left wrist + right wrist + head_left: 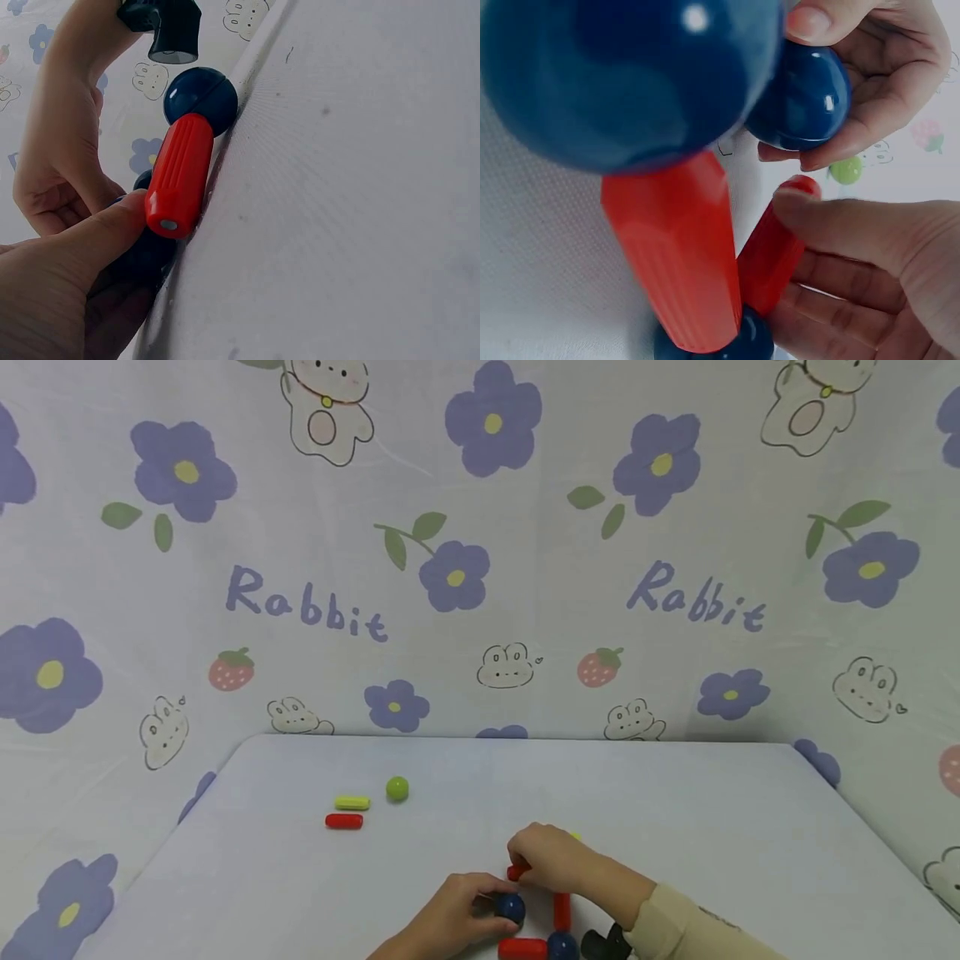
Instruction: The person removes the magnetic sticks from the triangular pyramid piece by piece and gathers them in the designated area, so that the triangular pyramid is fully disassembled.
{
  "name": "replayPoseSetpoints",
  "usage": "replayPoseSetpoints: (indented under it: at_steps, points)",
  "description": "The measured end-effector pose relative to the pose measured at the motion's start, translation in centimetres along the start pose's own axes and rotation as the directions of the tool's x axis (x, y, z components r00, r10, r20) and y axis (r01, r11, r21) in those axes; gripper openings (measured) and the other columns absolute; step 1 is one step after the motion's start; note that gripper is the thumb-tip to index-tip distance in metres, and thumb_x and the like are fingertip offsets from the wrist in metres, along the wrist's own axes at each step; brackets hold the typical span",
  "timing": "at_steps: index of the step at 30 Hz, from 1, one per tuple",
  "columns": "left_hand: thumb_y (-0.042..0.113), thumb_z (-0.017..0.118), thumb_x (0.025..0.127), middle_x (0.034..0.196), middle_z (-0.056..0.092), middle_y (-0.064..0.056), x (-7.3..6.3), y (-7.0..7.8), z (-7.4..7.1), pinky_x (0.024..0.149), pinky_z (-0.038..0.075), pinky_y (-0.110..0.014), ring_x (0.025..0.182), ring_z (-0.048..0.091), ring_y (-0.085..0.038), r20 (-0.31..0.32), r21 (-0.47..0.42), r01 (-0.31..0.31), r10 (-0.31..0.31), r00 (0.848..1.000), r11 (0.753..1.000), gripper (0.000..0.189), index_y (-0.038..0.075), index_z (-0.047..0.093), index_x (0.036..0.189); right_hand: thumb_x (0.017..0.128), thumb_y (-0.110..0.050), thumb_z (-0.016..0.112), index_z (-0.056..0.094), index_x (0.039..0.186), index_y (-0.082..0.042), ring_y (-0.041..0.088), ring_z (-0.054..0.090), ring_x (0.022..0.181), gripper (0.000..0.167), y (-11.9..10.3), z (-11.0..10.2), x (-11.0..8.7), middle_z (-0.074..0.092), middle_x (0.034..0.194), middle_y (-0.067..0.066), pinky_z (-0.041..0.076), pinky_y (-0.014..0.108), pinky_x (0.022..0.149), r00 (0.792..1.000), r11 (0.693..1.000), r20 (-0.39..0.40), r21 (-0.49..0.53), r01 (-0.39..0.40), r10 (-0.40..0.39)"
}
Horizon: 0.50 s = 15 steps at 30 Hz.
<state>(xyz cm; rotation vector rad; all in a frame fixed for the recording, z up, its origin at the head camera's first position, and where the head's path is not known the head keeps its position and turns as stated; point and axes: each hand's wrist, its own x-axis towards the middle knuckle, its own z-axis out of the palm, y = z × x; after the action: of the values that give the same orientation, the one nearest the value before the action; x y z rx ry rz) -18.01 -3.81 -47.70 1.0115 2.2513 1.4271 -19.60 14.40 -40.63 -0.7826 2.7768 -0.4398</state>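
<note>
In the head view my left hand (453, 912) holds a dark blue ball (512, 907) between thumb and fingers, close over the white table. My right hand (553, 858) pinches a short red rod (516, 872), its thumb on the side; the rod's far end meets a blue ball (746, 341) in the right wrist view. From that ball a second red rod (679, 255) runs to a blue corner ball (562, 946). Another red rod (180, 172), with a metal tip at its free end, also joins this corner ball. The held ball is apart from the pinched rod's near end.
Farther back on the left of the table lie a yellow rod (352, 803), a red rod (344, 822) and a green ball (397, 789). A bit of yellow (575, 837) shows behind the right hand. A printed cloth (555, 610) hangs behind the table.
</note>
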Motion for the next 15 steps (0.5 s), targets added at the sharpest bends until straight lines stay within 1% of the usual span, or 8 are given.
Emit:
replayPoseSetpoints:
  at_steps: [5,11,15]
  points:
    - [0.023,0.071,0.082,0.108,0.068,-0.005,-0.03,-0.07,0.07,0.080,0.049,-0.012,0.094,0.062,-0.001,-0.002,0.007,-0.018,0.018,1.000,1.000,0.036,0.005,0.064,0.112,0.077,-0.003,0.072,0.068,0.077,-0.006,0.009,0.047,0.058,0.005,-0.10,0.26,0.31,0.059,0.064,-0.002,0.044,0.020,0.057,0.999,0.999,0.016,-0.044,-0.028,0.028]
    - [0.023,0.071,0.082,0.107,0.069,-0.005,-0.01,-0.21,0.10,0.080,0.049,-0.012,0.095,0.062,-0.001,-0.009,0.028,-0.038,0.038,0.999,0.999,0.036,0.004,0.065,0.111,0.076,-0.002,0.072,0.068,0.078,-0.006,0.009,0.048,0.058,0.006,0.01,0.44,0.49,0.060,0.065,-0.002,0.044,0.020,0.057,1.000,0.998,0.012,-0.057,-0.026,0.026]
    - [0.023,0.071,0.081,0.107,0.069,-0.004,0.07,-0.16,0.04,0.080,0.049,-0.012,0.095,0.062,-0.001,-0.010,0.017,-0.020,0.020,1.000,1.000,0.035,0.006,0.065,0.111,0.075,-0.002,0.072,0.068,0.079,-0.006,0.009,0.048,0.059,0.007,0.04,0.39,0.41,0.060,0.066,-0.001,0.045,0.021,0.058,1.000,0.998,0.002,-0.055,-0.019,0.020]
